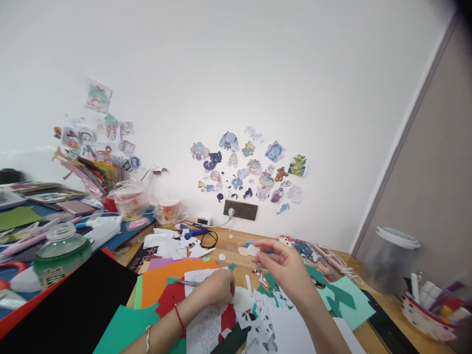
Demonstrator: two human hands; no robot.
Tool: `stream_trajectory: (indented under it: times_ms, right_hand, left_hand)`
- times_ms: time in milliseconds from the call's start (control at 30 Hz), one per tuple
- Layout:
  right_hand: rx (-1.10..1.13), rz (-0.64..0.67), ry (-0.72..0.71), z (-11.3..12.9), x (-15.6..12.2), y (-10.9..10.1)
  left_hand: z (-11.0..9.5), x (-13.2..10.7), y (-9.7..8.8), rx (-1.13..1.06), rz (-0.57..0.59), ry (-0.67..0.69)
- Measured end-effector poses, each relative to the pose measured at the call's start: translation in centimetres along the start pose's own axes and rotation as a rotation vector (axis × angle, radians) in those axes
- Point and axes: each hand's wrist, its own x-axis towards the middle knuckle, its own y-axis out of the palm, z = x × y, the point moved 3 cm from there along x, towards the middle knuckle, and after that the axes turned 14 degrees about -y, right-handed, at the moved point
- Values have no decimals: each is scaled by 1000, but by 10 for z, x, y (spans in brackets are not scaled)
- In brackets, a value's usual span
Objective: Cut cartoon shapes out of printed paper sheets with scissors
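My right hand (280, 263) is raised over the middle of the desk, thumb and fingertips pinching a small rounded white paper cutout (252, 250). My left hand (220, 286), with a red string on its wrist, rests curled over the papers. Its fingertips are turned away, so what they hold, if anything, is hidden. Metal scissors blades (191, 282) stick out beside it, pointing left; their handles are out of sight. Under the left hand lies a white sheet with drawn outlines (204, 327), beside red paper (170, 298) and green paper (127, 327).
Cut scraps (261, 327) cover the desk between my arms. Orange paper (165, 280) and a black sheet (81, 300) lie leftward, near a green-filled jar (61, 258). On the right are light green paper (354, 305), a dark phone-like slab (391, 324) and a pen basket (424, 317).
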Motion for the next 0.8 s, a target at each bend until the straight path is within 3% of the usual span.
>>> stream_trajectory:
  times_ms: [300, 533, 800]
  right_hand:
    - [-81, 48, 37, 1, -1, -1]
    - [-45, 59, -12, 4, -1, 1]
    - [9, 91, 9, 7, -2, 3]
  left_hand:
    - [3, 2, -6, -11, -78, -6]
    - [2, -1, -6, 59, -134, -22]
    - [1, 3, -3, 91, -133, 66]
